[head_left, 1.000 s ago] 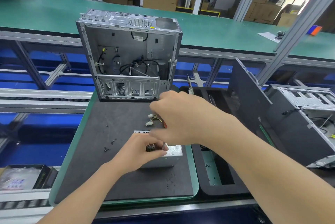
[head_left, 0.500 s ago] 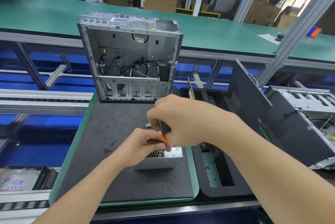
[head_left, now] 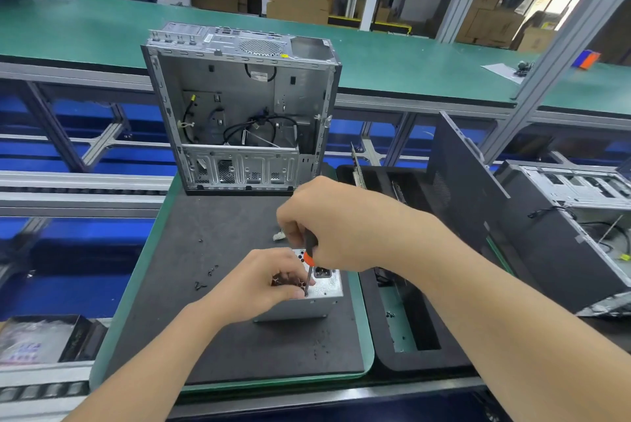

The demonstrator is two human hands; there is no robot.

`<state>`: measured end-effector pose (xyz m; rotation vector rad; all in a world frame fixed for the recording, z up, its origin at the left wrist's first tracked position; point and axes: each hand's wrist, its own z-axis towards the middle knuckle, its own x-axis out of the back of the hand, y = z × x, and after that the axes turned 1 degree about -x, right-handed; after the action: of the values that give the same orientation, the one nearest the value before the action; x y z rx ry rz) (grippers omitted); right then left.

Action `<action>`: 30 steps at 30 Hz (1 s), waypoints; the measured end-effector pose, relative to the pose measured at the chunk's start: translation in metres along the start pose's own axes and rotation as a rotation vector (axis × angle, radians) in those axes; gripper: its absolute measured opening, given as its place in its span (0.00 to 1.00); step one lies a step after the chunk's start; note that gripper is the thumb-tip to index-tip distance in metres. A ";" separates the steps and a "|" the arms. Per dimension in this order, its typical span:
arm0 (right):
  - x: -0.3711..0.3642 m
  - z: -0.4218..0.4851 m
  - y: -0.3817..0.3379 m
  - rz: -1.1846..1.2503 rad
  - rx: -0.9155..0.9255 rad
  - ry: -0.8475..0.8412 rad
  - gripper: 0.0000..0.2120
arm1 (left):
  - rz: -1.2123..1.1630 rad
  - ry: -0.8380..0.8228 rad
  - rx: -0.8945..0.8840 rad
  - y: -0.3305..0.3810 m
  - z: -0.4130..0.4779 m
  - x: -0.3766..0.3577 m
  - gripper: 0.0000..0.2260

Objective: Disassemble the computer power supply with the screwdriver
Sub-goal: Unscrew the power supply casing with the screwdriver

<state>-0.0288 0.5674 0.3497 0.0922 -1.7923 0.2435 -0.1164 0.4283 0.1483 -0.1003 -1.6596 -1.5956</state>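
We see a black mat (head_left: pixel 211 336) on the worktop, with an open case (head_left: pixel 239 97) upright at its far end. The power supply (head_left: pixel 326 290) sits nearer us. The left hand (head_left: pixel 259 281) holds its top, fingers curled beside the shaft. The right hand (head_left: pixel 341 234) grips the screwdriver (head_left: pixel 309 252), tip down on the top. Screws (head_left: pixel 211 271) lie to the left.
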 end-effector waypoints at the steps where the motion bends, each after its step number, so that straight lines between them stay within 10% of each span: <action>1: 0.001 0.000 0.001 0.001 0.023 -0.009 0.10 | 0.081 -0.003 -0.036 0.001 -0.001 0.000 0.07; 30: 0.004 -0.002 0.011 -0.028 -0.023 0.025 0.12 | 0.515 0.079 -0.054 0.046 0.005 -0.020 0.12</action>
<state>-0.0306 0.5792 0.3530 0.0976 -1.7673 0.2026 -0.0795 0.4506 0.1739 -0.4495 -1.3861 -1.2321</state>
